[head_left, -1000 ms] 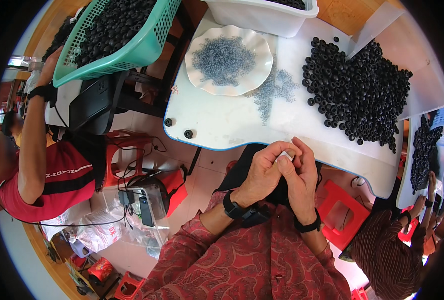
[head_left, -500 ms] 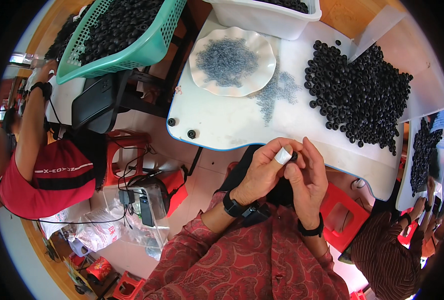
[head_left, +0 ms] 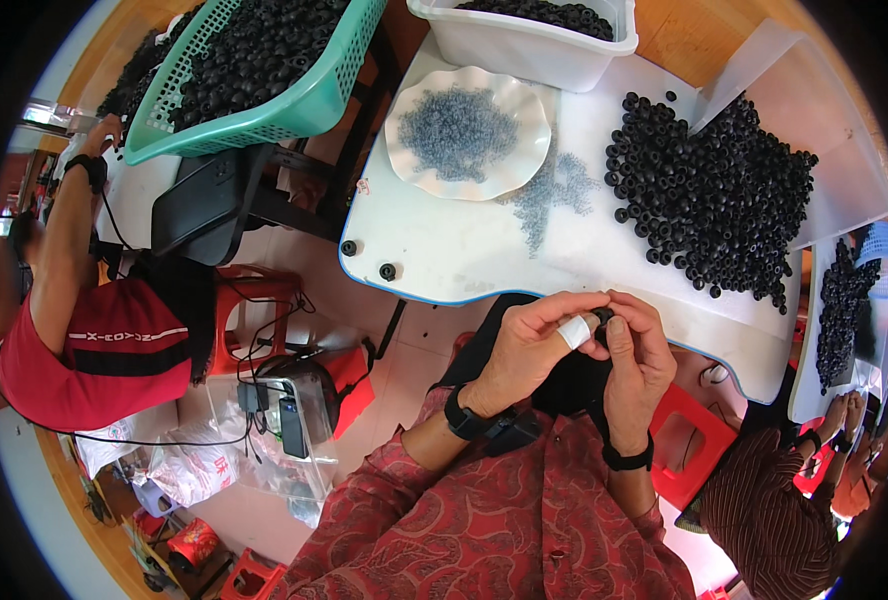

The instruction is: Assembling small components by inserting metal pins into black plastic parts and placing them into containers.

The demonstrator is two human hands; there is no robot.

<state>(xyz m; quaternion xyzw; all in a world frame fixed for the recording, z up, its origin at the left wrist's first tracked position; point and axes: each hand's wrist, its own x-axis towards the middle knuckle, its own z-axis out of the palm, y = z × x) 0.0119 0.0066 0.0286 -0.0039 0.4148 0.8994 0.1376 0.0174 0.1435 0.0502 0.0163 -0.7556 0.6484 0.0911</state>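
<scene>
In front of my body, just past the table's near edge, both hands meet fingertip to fingertip. Between them is a small round black part [head_left: 602, 316], mostly covered by the fingers. My left hand [head_left: 529, 350], with white tape round one finger, pinches it from the left. From the right, my right hand [head_left: 639, 375] closes on it with thumb and fingers. A heap of black ring-shaped parts [head_left: 709, 195] lies on the white table [head_left: 444, 260]. Farther left, a wavy-edged white plate [head_left: 535, 150] holds tiny clear rings [head_left: 459, 130], with more scattered beside it.
A white bin [head_left: 524, 60] of black parts stands at the table's back. A translucent container [head_left: 849, 150] lies tipped beside the heap. Two black parts [head_left: 388, 271] sit near the left edge. A green basket [head_left: 349, 75] is at upper left; people work on both sides.
Both hands have shifted slightly to the right. Their fingertips have come together around the black part, which the spread right fingers left more exposed before.
</scene>
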